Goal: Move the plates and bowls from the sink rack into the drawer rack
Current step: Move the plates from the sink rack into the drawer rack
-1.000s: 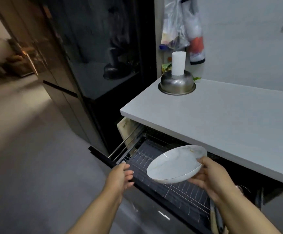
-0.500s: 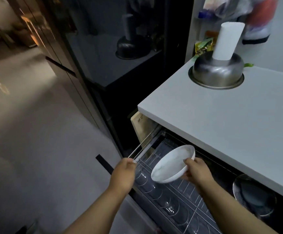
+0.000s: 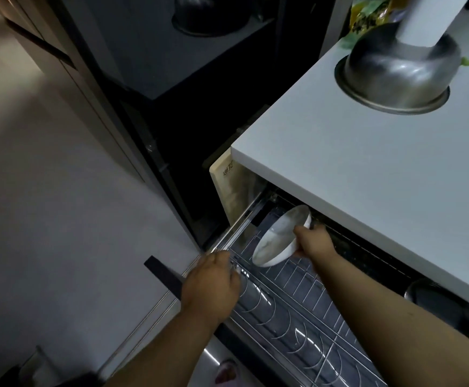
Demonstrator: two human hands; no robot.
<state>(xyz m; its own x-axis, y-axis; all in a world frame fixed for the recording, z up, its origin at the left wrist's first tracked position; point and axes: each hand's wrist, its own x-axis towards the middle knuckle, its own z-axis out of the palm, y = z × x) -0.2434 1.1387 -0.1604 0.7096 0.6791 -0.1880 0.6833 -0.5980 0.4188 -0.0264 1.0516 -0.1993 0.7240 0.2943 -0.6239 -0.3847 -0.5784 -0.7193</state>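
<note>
White bowl (image 3: 279, 238) tilts over the drawer rack (image 3: 297, 297), gripped by the right hand (image 3: 313, 241); left hand (image 3: 213, 283) grips the rack's edge.

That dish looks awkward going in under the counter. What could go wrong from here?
The right hand holds the white ceramic bowl by one rim only, tilted over the wire drawer rack; it might slip and chip on the wires. The bowl's far edge sits close under the pale countertop, so lifting could knock it. The left hand rests at the rack's front rail, where fingers could get pinched if the drawer slides.
</note>
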